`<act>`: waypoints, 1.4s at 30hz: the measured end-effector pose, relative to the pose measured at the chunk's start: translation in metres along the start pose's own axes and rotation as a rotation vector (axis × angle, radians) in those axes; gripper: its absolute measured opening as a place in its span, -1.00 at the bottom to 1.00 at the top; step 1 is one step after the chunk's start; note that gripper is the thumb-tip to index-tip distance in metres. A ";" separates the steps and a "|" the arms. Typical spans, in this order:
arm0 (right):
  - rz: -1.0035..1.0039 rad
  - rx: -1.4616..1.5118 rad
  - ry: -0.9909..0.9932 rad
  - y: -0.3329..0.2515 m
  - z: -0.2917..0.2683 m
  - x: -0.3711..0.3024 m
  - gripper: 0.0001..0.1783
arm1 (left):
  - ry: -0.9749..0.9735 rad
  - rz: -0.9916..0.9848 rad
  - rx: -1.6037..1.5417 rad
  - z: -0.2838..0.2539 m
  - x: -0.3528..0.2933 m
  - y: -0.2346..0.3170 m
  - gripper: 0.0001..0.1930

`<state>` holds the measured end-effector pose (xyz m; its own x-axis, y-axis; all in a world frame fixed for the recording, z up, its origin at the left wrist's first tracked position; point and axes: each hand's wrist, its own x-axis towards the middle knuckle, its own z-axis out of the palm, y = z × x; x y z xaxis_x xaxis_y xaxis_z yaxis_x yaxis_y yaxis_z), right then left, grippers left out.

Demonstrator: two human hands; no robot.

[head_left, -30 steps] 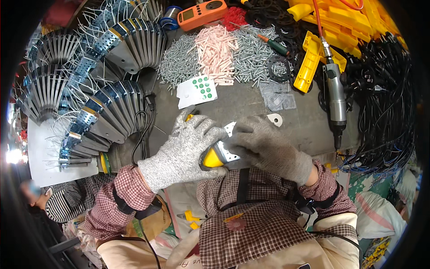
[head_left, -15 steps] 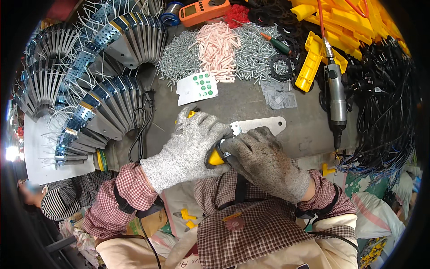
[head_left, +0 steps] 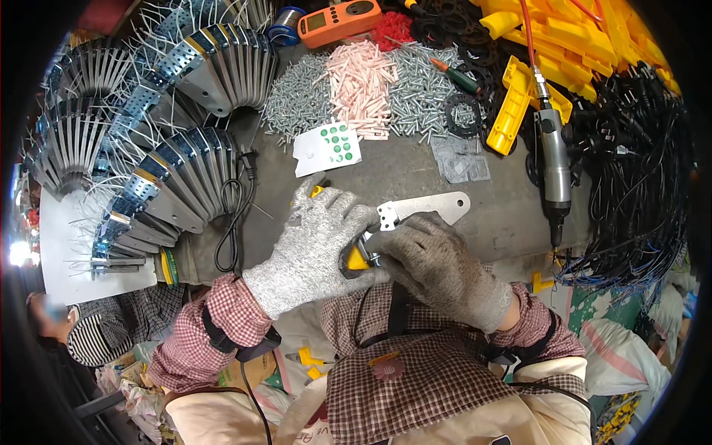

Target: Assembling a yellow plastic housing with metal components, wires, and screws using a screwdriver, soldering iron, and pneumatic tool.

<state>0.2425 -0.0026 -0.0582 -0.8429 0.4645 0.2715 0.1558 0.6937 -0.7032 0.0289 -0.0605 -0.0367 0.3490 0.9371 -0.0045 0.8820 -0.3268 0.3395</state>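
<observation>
Both gloved hands are wrapped around a yellow part [head_left: 357, 257] near the tabletop's [head_left: 415, 185] front edge: left hand [head_left: 320, 237] curled over it, right hand [head_left: 434, 256] gripping too and pinning a metal bracket [head_left: 426, 207]. Screws [head_left: 300, 93], pink plugs [head_left: 361, 83] and a driver [head_left: 555, 167] sit farther back.

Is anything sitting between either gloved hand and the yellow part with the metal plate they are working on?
Nothing visible does. The left hand is wrapped over the yellow part and the right hand grips it from the other side; the metal plate sticks out past the fingers over bare workbench.
</observation>
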 end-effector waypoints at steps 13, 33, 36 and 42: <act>0.581 -0.816 0.524 0.068 -0.097 -0.061 -0.17 | 0.275 -0.091 -0.052 0.008 0.000 0.002 -0.50; 0.155 2.080 0.679 0.077 -0.018 0.030 -0.66 | 0.278 -0.163 -0.158 0.006 0.000 -0.014 -0.52; 0.282 1.992 0.689 0.072 -0.023 0.031 -0.66 | 0.244 -0.157 -0.159 0.006 0.001 -0.015 -0.53; 0.269 2.066 0.625 0.068 -0.018 0.031 -0.63 | 0.220 -0.167 -0.159 0.002 0.004 -0.014 -0.53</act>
<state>0.2367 0.0689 -0.0854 -0.6043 0.7894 -0.1080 -0.7746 -0.6138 -0.1526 0.0187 -0.0522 -0.0438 0.1113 0.9859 0.1250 0.8547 -0.1591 0.4941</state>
